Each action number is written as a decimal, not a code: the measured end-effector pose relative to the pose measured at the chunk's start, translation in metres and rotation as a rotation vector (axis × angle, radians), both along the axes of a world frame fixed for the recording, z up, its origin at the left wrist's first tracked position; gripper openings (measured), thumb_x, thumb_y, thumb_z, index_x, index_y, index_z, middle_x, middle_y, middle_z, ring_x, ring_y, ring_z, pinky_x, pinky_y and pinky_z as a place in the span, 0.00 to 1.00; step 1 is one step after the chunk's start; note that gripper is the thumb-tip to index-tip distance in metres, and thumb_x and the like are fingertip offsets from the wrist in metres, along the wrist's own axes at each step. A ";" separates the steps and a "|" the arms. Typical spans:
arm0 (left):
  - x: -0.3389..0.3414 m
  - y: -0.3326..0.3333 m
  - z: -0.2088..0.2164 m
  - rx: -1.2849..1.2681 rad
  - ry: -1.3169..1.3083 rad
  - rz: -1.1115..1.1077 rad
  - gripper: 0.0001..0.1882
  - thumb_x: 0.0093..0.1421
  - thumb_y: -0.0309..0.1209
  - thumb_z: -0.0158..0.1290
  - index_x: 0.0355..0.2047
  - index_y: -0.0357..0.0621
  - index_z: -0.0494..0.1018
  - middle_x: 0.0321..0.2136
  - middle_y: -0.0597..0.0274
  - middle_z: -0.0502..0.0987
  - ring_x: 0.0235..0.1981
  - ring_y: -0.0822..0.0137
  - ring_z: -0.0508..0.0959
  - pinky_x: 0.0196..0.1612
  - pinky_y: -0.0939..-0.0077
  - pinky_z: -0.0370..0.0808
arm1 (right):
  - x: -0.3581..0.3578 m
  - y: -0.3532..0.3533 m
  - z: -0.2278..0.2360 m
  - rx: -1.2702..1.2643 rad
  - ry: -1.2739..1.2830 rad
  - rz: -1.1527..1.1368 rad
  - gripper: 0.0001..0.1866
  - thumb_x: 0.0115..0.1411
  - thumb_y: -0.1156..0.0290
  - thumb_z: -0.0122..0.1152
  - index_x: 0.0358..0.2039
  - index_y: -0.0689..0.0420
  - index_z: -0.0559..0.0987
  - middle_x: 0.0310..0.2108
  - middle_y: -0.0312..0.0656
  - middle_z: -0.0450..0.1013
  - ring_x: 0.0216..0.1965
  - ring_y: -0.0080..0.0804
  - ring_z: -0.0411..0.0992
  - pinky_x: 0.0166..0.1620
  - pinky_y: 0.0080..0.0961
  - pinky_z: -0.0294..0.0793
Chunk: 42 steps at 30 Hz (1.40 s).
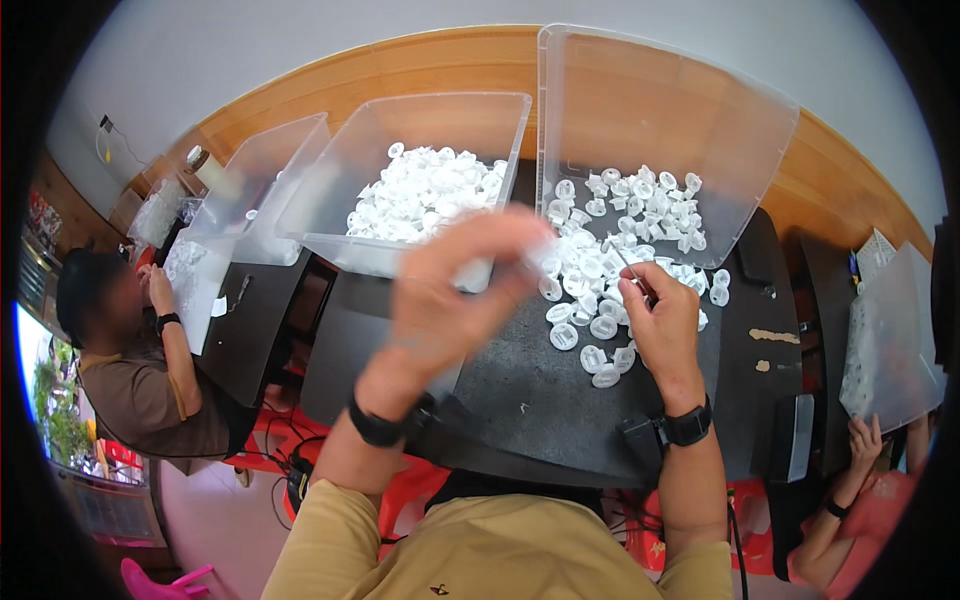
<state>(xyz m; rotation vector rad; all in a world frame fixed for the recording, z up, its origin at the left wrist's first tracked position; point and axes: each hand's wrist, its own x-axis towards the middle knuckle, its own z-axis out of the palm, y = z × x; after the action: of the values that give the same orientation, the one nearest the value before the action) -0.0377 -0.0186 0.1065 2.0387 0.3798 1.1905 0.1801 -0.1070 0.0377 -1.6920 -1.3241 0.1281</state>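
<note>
My left hand point(455, 285), blurred by motion, is raised over the table's middle. Its thumb and fingers curl together around a smeared white plastic piece point(540, 252). Lower and to the right, my right hand point(660, 310) is closed on a slim metal tool point(628, 264) whose thin tip points up and left; its exact kind is unclear. Beneath and between both hands spreads a loose pile of small round white plastic parts point(563, 336), several lying close to my right fingers. More such parts spill from a tipped clear plastic bin point(660, 100) behind the pile.
An upright clear bin point(400, 110) full of white parts stands at back left, with another clear bin point(265, 160) beyond. A co-worker point(140, 370) sits left; another person's hand point(865, 440) touches a clear bin point(900, 330) at right. A dark box point(795, 440) sits by the table's right edge.
</note>
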 end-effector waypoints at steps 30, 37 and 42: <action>0.048 0.011 -0.092 -0.859 0.098 -0.408 0.20 0.57 0.20 0.55 0.52 0.34 0.69 0.42 0.59 0.77 0.43 0.72 0.78 0.47 0.77 0.76 | -0.001 0.005 -0.003 -0.202 0.726 0.361 0.05 0.57 0.74 0.62 0.32 0.61 0.76 0.26 0.30 0.72 0.25 0.12 0.66 0.27 0.12 0.65; 0.050 0.012 -0.099 -0.772 0.066 -0.264 0.17 0.58 0.23 0.55 0.49 0.36 0.72 0.36 0.64 0.79 0.35 0.78 0.77 0.39 0.83 0.75 | -0.006 0.006 -0.009 -0.201 0.689 0.328 0.04 0.57 0.74 0.61 0.30 0.61 0.75 0.24 0.28 0.70 0.23 0.11 0.64 0.25 0.13 0.62; 0.048 0.013 -0.102 -0.721 0.054 -0.216 0.14 0.57 0.25 0.57 0.44 0.35 0.76 0.35 0.64 0.80 0.34 0.79 0.77 0.38 0.83 0.75 | -0.013 0.008 -0.014 -0.145 0.669 0.336 0.05 0.58 0.74 0.60 0.31 0.61 0.74 0.22 0.28 0.68 0.21 0.12 0.63 0.23 0.13 0.61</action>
<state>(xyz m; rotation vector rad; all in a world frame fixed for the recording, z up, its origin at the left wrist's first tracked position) 0.0107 -0.0052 0.0050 1.4371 0.5111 0.7207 0.1674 -0.0992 0.0241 -1.3435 -1.0782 0.9214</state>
